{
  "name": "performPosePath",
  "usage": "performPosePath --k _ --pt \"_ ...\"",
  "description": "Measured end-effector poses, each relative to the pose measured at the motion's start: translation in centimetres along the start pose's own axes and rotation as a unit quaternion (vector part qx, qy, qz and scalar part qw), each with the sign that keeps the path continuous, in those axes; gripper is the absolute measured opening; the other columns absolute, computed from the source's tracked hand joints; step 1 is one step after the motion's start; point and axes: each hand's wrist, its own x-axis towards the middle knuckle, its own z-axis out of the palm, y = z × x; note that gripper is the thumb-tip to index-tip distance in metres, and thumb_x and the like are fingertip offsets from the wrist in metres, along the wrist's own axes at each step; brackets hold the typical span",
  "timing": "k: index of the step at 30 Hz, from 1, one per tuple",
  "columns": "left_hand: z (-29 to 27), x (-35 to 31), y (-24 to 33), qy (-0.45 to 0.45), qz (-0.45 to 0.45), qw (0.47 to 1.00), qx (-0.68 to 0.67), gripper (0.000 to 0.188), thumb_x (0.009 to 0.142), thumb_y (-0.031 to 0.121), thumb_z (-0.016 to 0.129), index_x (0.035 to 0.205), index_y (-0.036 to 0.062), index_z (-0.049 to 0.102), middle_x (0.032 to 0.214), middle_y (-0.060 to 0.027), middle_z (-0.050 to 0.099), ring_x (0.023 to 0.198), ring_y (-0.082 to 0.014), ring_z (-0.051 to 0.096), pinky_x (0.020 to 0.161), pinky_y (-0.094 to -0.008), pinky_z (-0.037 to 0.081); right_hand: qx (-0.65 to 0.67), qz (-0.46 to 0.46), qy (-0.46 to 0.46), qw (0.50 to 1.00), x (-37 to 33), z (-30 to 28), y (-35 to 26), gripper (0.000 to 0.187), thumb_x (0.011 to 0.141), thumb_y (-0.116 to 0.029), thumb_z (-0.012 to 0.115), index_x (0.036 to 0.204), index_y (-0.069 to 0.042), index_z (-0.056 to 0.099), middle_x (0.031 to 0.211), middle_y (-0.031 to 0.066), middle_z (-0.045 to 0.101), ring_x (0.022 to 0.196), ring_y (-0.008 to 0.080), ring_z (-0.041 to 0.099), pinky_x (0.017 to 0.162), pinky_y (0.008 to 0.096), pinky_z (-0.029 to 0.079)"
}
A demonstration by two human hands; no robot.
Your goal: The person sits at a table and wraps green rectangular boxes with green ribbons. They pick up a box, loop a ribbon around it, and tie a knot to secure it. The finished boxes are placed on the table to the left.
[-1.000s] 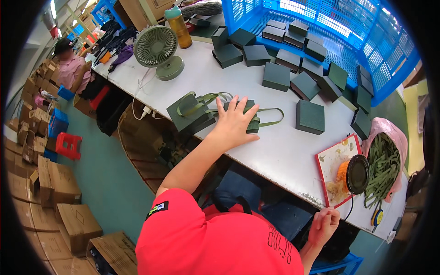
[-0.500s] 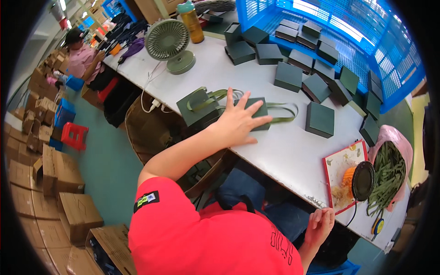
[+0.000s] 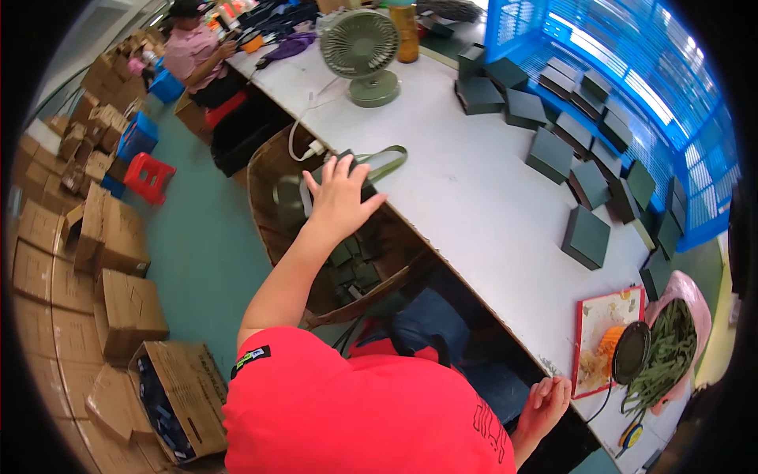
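Green box (image 3: 369, 191) and ribbon (image 3: 392, 164) under a spread left hand (image 3: 338, 197)

Most of the box is hidden beneath the left hand at the near edge of the white table (image 3: 466, 182), by the open carton (image 3: 262, 197). Whether it is resting on the table or has been tipped over the edge cannot be told. The fingers are spread, palm down; no pinch is seen. The right hand (image 3: 545, 401) is held loosely curled near the red-edged board (image 3: 585, 316); whether anything is held in it cannot be told.

Judged by its look, the box should be light and fairly stiff, with corners that could be dented if dropped. The ribbon, looped out over the table, looks soft and could easily be snagged. A firm hold is best taken across two opposite sides of the box, with the loop kept clear, since a lid might be pulled loose.
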Motion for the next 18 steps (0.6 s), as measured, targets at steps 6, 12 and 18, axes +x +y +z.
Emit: performPosePath --k 6,12,18 --pt "0.1 2.3 -0.8 0.083 0.054 0.995 0.000 0.045 0.081 0.042 0.077 0.113 0.0114 0.069 0.142 -0.0144 0.051 0.140 -0.0357 0.035 0.107 -0.0701 0.023 -0.057 0.019 -0.025 0.998 0.6 -0.7 1.3 0.008 0.101 -0.008 0.058 0.102 -0.002 0.060 0.073 0.0046 0.054 0.049 0.0068 0.035 0.049 0.0217 0.030" --pt "4.3 7.2 12.5 0.031 0.291 0.952 -0.095 0.060 0.085 0.053 0.069 0.129 0.0135 0.062 0.149 -0.0177 0.044 0.144 -0.0420 0.029 0.110 -0.0727 0.019 -0.100 0.004 0.005 0.995 -0.3 0.0 1.3 0.007 0.100 -0.006 0.059 0.095 -0.003 0.057 0.075 0.0053 0.055 0.050 0.0066 0.035 0.050 0.0215 0.031" --pt "8.4 10.1 28.4 -0.025 0.443 0.869 -0.220 0.074 0.087 0.059 0.062 0.149 0.0224 0.045 0.161 -0.0173 0.027 0.148 -0.0476 0.018 0.111 -0.0764 0.011 -0.061 -0.005 0.019 0.998 -1.2 0.3 0.6 0.010 0.098 -0.005 0.061 0.091 -0.004 0.054 0.077 0.0046 0.056 0.052 0.0066 0.037 0.052 0.0208 0.033"
